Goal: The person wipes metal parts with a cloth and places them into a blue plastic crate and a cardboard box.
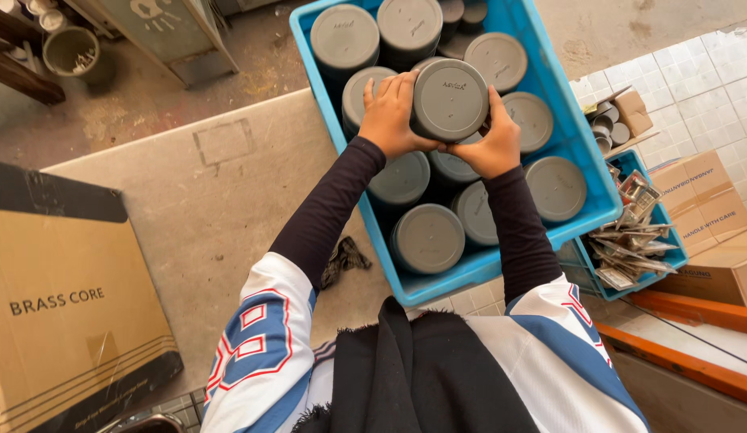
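Leaning at the far left is a brown cardboard box (pixel 64 313) with a dark top edge, and beside it the grey worktop (pixel 213 200) runs bare apart from a small dark rag (pixel 344 258) lying near the person's left sleeve. Next comes the left hand (pixel 387 120), its fingers (pixel 401 84) wrapped over the left side of a round grey canister (pixel 450 100) — held just above the other grey canisters packed upright in a blue crate (pixel 578 148). The right hand (pixel 494 144) grips the same canister from below and right, fingers clamped on it. Further right, a smaller blue bin (pixel 666 244) holds silvery packets (pixel 626 252), with more cardboard boxes (pixel 702 208) past it on the white tiled floor.
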